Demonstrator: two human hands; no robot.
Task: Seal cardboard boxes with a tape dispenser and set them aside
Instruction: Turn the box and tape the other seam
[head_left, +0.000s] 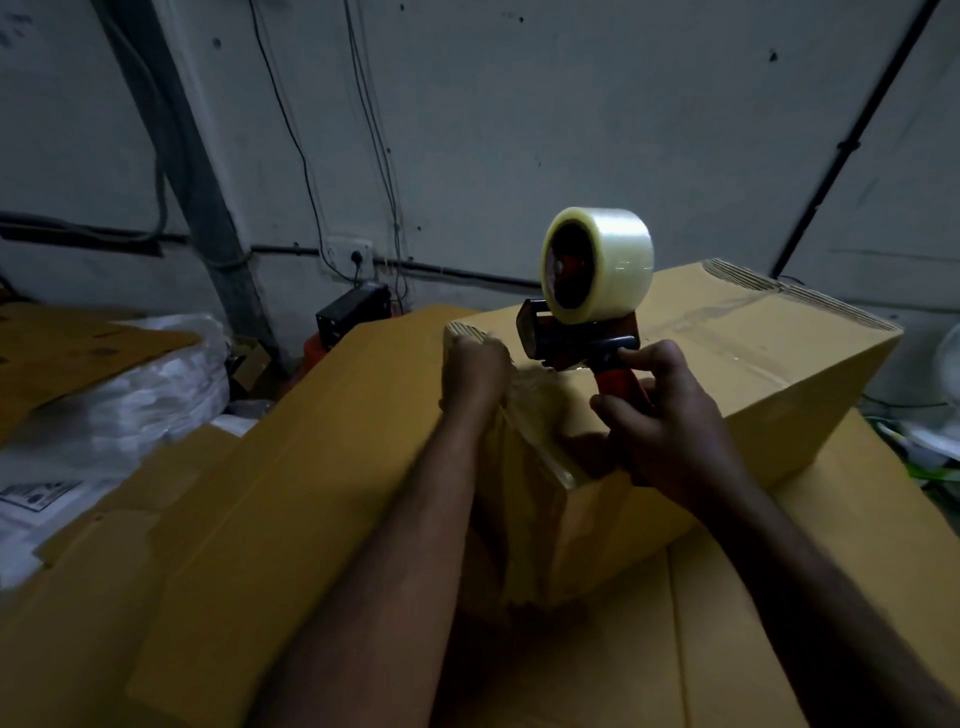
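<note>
Two bare hands meet at the near end of the cardboard box (769, 353), a little right of the frame's centre. The right hand (670, 421) has its grip clenched round the red handle of the tape dispenser (571, 338): the fingers wrap the handle from the right, the thumb lies along its upper part, and the wrist bends back toward the lower right corner of the frame. The dispenser stands upright on the box's top near edge, with its clear tape roll (602, 265) raised above the hand.

Just left of the dispenser, the left hand (475, 366) sits on the box's top left corner. It is blurred, but its grip looks closed over the cardboard edge, knuckles up. The left forearm runs straight down to the lower middle of the frame. Between the two forearms, a strip of clear tape (540, 452) shines along the box's near vertical edge, below the dispenser.

The box rests on flat cardboard (727, 623) that fills the lower right. A large cardboard panel (311, 467) leans against the box's left side. At the left lie white plastic bags (156, 395). Behind, a black device (353, 312) sits below a wall socket (356, 257), and thin cables (291, 130) hang down the grey wall.
</note>
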